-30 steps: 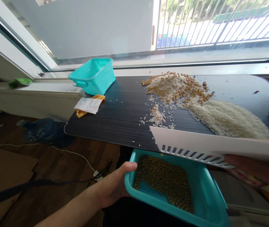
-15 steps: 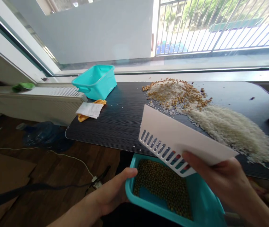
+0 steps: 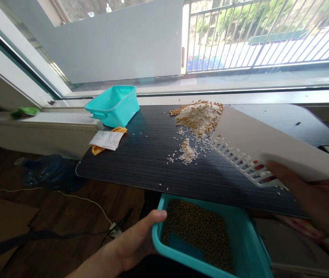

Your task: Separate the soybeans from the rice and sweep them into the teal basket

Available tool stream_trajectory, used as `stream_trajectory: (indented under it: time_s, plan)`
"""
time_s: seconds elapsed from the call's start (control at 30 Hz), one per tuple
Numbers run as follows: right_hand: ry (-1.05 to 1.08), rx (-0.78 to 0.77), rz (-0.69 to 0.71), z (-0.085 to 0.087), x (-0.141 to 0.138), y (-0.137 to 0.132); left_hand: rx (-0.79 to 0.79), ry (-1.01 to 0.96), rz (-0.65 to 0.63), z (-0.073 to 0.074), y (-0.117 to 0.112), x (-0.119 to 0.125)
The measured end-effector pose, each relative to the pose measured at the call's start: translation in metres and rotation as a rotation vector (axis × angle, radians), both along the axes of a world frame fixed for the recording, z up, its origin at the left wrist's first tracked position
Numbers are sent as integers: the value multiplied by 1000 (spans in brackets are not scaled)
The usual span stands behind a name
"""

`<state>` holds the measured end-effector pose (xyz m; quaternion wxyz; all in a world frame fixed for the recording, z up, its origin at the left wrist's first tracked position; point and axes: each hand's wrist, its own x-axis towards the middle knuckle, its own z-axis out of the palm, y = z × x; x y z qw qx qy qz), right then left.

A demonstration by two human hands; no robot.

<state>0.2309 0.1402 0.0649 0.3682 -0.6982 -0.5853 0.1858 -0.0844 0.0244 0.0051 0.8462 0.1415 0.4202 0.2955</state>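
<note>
My left hand [image 3: 137, 241] grips the near left rim of a teal tub [image 3: 249, 247] that holds brown beans [image 3: 199, 233], just below the table's front edge. My right hand [image 3: 311, 199] holds a white slotted basket [image 3: 264, 148] tilted over the black table [image 3: 152, 154], its slotted side facing me. The basket hides most of the rice heap. Behind its left edge lies a mixed pile of rice and beans [image 3: 197, 114]. A small clump of grains [image 3: 186, 151] sits nearer the middle.
A second teal tub [image 3: 113, 105] stands at the table's far left corner, with a white and orange cloth [image 3: 108, 139] beside it. A radiator [image 3: 37, 125] runs along the left. Cables [image 3: 66, 193] and cardboard lie on the wooden floor.
My right hand has carried the white basket up and to the right, away from above the teal tub, and it now covers the rice heap. My left hand has kept its hold.
</note>
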Motion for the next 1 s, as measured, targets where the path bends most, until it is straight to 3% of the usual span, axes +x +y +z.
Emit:
stream_trajectory:
  time_s: [0.07,0.2,0.33,0.57,0.67,0.83,1.0]
  plan:
    - [61,23,-36,5,-17,11,-9,6,-5,-2,-1,-1]
    - [159,20,218,11,-48,41,-23,9,-8,-5,-4,-4]
    - [198,8,314,8,-62,68,-9,-6,-18,-7,-5,-6]
    - [241,11,430,-2,-67,72,-7,-26,-7,-8,-4,-8]
    - [265,8,418,0,-64,70,-8,-29,-14,-9,-3,-9]
    - [201,13,251,3,-62,79,2,-45,11,-10,-4,-10]
    - [225,-35,313,4,-70,78,-17,-9,43,-8,-4,-13]
